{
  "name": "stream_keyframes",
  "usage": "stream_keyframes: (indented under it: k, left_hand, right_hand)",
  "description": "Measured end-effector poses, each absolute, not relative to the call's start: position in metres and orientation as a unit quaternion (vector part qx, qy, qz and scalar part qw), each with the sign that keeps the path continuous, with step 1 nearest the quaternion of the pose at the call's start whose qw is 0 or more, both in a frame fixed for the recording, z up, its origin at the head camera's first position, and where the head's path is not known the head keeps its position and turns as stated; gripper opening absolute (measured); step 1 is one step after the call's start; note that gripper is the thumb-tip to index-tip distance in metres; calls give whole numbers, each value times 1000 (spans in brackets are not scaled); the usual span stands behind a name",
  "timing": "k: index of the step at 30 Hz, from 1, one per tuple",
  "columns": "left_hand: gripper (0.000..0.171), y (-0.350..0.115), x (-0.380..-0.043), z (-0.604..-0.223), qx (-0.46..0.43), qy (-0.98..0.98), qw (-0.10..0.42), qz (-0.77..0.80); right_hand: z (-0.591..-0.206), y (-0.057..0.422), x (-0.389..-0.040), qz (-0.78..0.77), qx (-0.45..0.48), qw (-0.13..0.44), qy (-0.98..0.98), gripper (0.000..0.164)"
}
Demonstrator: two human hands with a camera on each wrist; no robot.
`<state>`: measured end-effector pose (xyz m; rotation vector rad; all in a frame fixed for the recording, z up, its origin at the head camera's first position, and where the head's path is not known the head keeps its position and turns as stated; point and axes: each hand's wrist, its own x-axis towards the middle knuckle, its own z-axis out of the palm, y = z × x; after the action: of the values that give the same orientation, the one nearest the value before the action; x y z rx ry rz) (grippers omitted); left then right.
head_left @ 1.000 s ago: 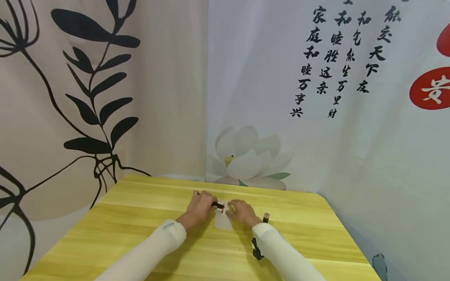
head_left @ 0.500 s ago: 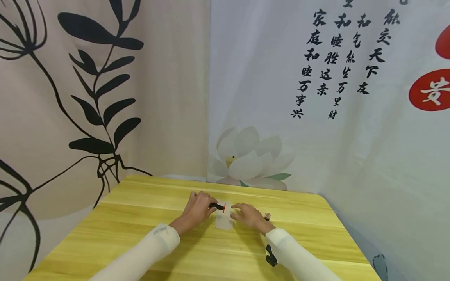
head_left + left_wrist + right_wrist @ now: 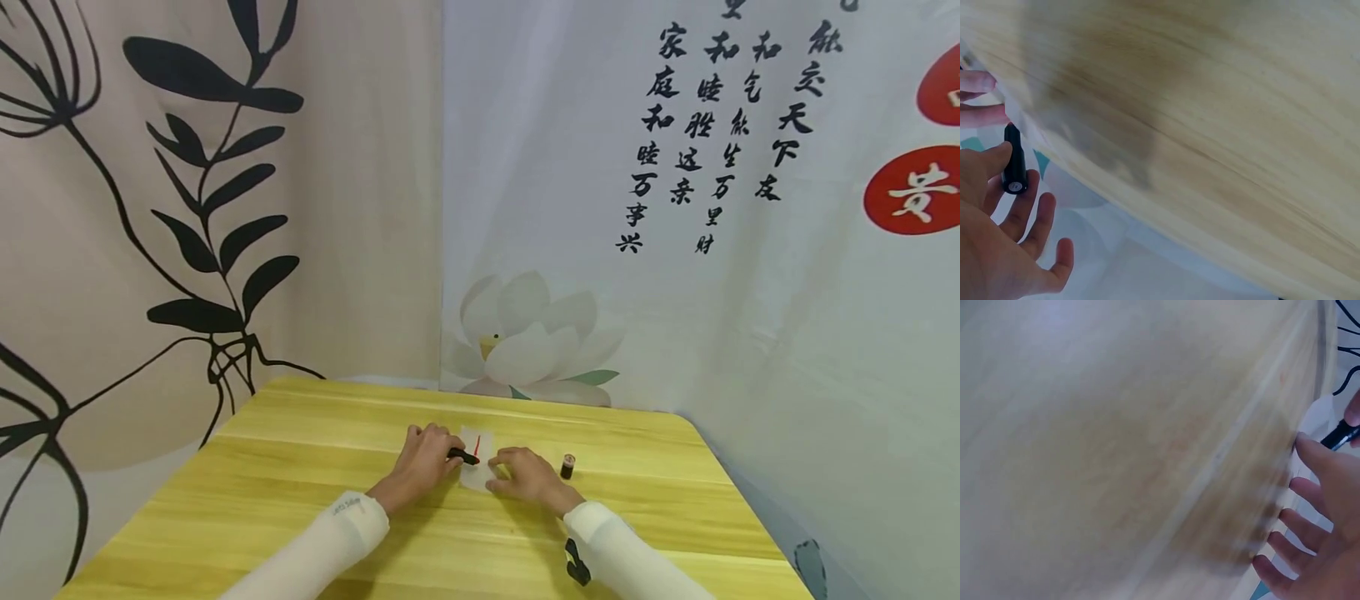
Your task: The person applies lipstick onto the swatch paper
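Note:
In the head view a small white paper sheet (image 3: 474, 477) lies on the table between the two hands, with a thin red line (image 3: 477, 446) on its upper part. My left hand (image 3: 427, 458) pinches a black lipstick-like tube (image 3: 462, 455) between thumb and fingers, its tip close over the sheet at the line's lower end. The left wrist view shows the tube's round end, with a pale label, facing the camera. My right hand (image 3: 528, 475) rests at the sheet's right edge with fingers relaxed and spread; the right wrist view shows its fingertips down on the surface.
A short dark cylinder (image 3: 567, 467) with a pinkish-brown top stands upright to the right of my right hand. A black device (image 3: 576, 562) sits by the right sleeve. Printed curtains (image 3: 360, 208) hang behind the wooden table (image 3: 637, 500).
The tube tip has moved toward me over the sheet, and the red line now shows beyond it. My right hand has shifted right and nearer, baring more of the upright cylinder.

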<state>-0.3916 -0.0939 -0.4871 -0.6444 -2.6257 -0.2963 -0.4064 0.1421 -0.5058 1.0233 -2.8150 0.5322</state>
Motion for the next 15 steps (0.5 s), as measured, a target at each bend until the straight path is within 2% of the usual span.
stream_keyframes:
  k: [6, 15]
  left_hand:
    - [19, -90, -397, -492, -216, -949, 197, -116]
    - [14, -83, -402, -493, -223, -951, 190, -99]
  right_hand:
    - [-504, 143, -405, 169, 341, 53, -923, 36]
    - [-498, 140, -402, 175, 311, 27, -934, 38]
